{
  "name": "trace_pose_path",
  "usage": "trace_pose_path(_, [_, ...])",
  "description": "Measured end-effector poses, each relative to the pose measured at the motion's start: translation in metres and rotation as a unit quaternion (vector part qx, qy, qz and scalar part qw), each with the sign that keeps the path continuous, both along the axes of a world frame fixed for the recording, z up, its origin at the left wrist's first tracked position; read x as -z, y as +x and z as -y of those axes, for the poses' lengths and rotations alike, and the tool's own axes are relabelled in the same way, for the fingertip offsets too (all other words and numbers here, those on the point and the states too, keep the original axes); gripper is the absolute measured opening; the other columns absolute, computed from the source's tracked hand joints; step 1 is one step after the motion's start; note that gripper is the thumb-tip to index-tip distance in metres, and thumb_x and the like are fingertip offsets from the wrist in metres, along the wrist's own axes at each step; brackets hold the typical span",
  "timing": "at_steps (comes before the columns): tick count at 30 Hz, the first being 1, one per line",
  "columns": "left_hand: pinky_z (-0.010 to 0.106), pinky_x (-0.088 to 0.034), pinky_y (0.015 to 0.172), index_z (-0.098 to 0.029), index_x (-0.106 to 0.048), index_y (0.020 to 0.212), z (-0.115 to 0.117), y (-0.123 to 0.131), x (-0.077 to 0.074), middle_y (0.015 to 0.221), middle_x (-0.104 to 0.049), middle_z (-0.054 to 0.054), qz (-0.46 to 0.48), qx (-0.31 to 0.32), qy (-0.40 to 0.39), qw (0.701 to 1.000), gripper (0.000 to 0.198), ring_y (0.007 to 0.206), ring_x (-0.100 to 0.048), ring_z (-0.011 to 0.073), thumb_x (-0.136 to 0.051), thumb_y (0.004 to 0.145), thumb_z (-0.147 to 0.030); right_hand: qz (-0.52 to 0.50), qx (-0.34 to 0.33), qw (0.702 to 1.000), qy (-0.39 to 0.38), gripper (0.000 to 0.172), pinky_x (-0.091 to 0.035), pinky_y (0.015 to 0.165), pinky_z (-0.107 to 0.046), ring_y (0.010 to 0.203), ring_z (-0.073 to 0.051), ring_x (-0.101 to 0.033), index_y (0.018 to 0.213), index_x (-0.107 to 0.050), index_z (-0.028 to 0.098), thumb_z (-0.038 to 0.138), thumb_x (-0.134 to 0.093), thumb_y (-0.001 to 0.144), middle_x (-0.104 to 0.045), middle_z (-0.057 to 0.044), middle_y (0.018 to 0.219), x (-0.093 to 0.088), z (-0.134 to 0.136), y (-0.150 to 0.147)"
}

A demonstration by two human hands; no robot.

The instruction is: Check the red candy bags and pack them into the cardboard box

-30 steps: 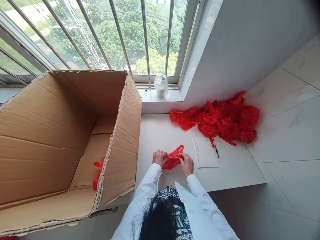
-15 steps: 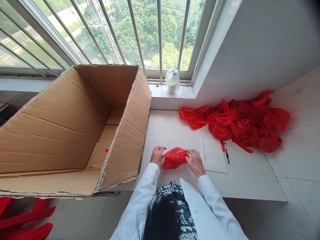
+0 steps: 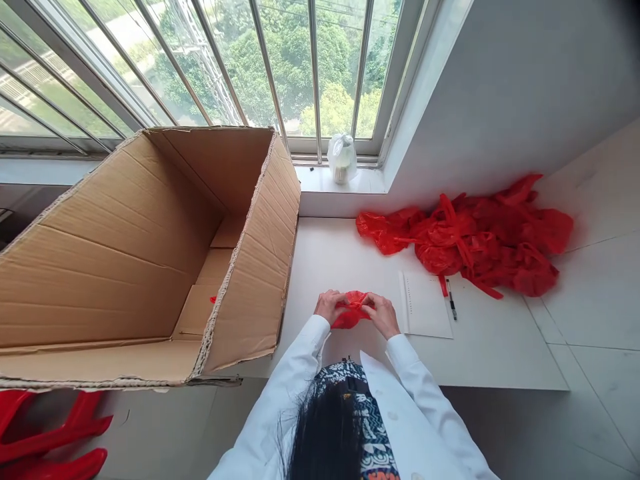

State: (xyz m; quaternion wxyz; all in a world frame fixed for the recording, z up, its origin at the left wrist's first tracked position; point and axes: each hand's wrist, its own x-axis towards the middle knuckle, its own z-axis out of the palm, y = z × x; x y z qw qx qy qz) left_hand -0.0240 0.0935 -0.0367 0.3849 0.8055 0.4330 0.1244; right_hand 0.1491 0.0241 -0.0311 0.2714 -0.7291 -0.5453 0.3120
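Observation:
A red plastic bag [image 3: 350, 319], bunched small, lies at the front of the white table between my hands. My left hand [image 3: 330, 306] grips its left side, fingers bent onto the film. On the other side my right hand [image 3: 381, 315] pinches the bag, its fingertips close to those of the left. What the bag contains, if anything, is hidden. Just right of my right hand lies a white notebook [image 3: 427, 307].
A large open cardboard box [image 3: 260, 267] stands at the left, a scrap of red inside. Several red plastic bags [image 3: 480, 240] are heaped at the back right, near a black pen [image 3: 451, 300]. A white tied bag [image 3: 342, 159] sits on the windowsill. Red plastic furniture [image 3: 55, 433] is lower left.
My hands have come closer together, squeezing the red bag into a smaller bunch. The view has shifted slightly.

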Motion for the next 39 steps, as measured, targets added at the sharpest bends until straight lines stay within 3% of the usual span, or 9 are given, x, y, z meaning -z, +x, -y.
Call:
trace_pose_path(6, [0.026, -0.045, 0.068, -0.014, -0.056, 0.082, -0.014, -0.023, -0.005, 0.078, -0.061, 0.002, 0.076, -0.077, -0.044, 0.993, 0.011, 0.073, -0.057, 0.0140, -0.048, 0.078, -0.021, -0.121, 0.098, 0.988, 0.016, 0.012, -0.039, 0.067, -0.025, 0.070, -0.014, -0.052, 0.073, -0.052, 0.020, 0.030, -0.046, 0.074, -0.060, 0.000, 0.073, -0.002, 0.006, 0.021])
trace_pose_path(13, [0.035, -0.041, 0.084, -0.020, -0.056, 0.083, 0.004, -0.014, -0.027, 0.082, -0.061, 0.001, 0.037, -0.050, -0.051, 0.997, 0.024, 0.089, -0.051, 0.0202, -0.067, 0.062, -0.017, -0.026, -0.023, 0.999, -0.009, 0.020, -0.038, 0.072, -0.028, 0.083, -0.018, -0.051, 0.085, -0.052, 0.021, 0.034, -0.056, 0.071, -0.060, -0.003, 0.091, -0.003, 0.009, 0.010])
trace_pose_path(18, [0.045, -0.028, 0.096, -0.020, -0.053, 0.065, 0.002, 0.000, -0.040, 0.067, -0.056, -0.001, 0.007, -0.048, -0.036, 0.998, 0.018, 0.087, -0.048, 0.0210, -0.065, 0.061, -0.007, 0.032, -0.050, 0.998, -0.004, 0.007, -0.033, 0.066, -0.026, 0.069, -0.015, -0.048, 0.070, -0.051, 0.020, 0.025, -0.048, 0.075, -0.058, 0.000, 0.070, -0.010, -0.008, -0.006])
trace_pose_path(21, [0.036, -0.037, 0.085, -0.019, -0.053, 0.068, -0.005, -0.008, -0.043, 0.070, -0.056, -0.001, 0.037, -0.070, -0.036, 0.996, 0.008, 0.079, -0.049, 0.0171, -0.060, 0.071, -0.017, -0.067, 0.081, 0.994, 0.028, 0.011, -0.036, 0.065, -0.024, 0.067, -0.013, -0.050, 0.073, -0.053, 0.020, 0.030, -0.049, 0.075, -0.059, 0.002, 0.071, -0.011, -0.012, 0.004])
trace_pose_path(24, [0.027, -0.042, 0.072, -0.017, -0.053, 0.080, -0.012, -0.018, -0.048, 0.077, -0.056, 0.000, 0.080, -0.094, -0.038, 0.992, 0.011, 0.073, -0.051, 0.0134, -0.048, 0.082, -0.026, -0.227, 0.245, 0.942, 0.042, 0.023, -0.041, 0.064, -0.024, 0.069, -0.013, -0.053, 0.080, -0.054, 0.019, 0.040, -0.055, 0.071, -0.059, 0.001, 0.076, -0.009, -0.010, 0.018])
trace_pose_path(27, [0.026, -0.043, 0.069, -0.015, -0.055, 0.087, -0.014, -0.022, -0.063, 0.079, -0.056, 0.000, 0.101, -0.091, -0.032, 0.990, 0.014, 0.072, -0.051, 0.0131, -0.049, 0.080, -0.026, -0.320, 0.307, 0.895, 0.051, 0.031, -0.044, 0.066, -0.025, 0.073, -0.014, -0.056, 0.085, -0.054, 0.018, 0.042, -0.061, 0.065, -0.060, 0.000, 0.081, -0.009, -0.007, 0.024])
trace_pose_path(29, [0.029, -0.042, 0.074, -0.017, -0.058, 0.082, -0.013, -0.027, -0.081, 0.076, -0.057, 0.000, 0.100, -0.069, -0.023, 0.992, 0.011, 0.077, -0.051, 0.0157, -0.058, 0.071, -0.019, -0.306, 0.314, 0.897, 0.060, 0.034, -0.045, 0.068, -0.026, 0.075, -0.015, -0.057, 0.086, -0.057, 0.018, 0.041, -0.065, 0.063, -0.063, -0.001, 0.082, -0.012, -0.002, 0.023])
trace_pose_path(34, [0.046, -0.035, 0.087, -0.020, -0.065, 0.070, 0.007, -0.051, -0.122, 0.080, -0.063, 0.006, -0.144, 0.051, 0.083, 0.985, 0.017, 0.096, -0.046, 0.0265, -0.055, 0.070, -0.006, -0.163, 0.294, 0.941, 0.020, 0.039, -0.045, 0.077, -0.034, 0.077, -0.022, -0.062, 0.078, -0.067, 0.015, 0.051, -0.066, 0.063, -0.070, -0.008, 0.079, -0.024, 0.018, 0.018])
trace_pose_path(39, [0.039, -0.045, 0.078, -0.019, -0.066, 0.070, 0.040, -0.060, -0.120, 0.120, -0.054, 0.009, -0.284, 0.075, 0.022, 0.956, 0.027, 0.095, -0.056, 0.0251, -0.047, 0.075, -0.001, -0.109, 0.332, 0.937, -0.013, 0.041, -0.045, 0.074, -0.033, 0.076, -0.023, -0.061, 0.076, -0.069, 0.018, 0.057, -0.060, 0.069, -0.070, -0.008, 0.078, -0.035, 0.030, 0.014])
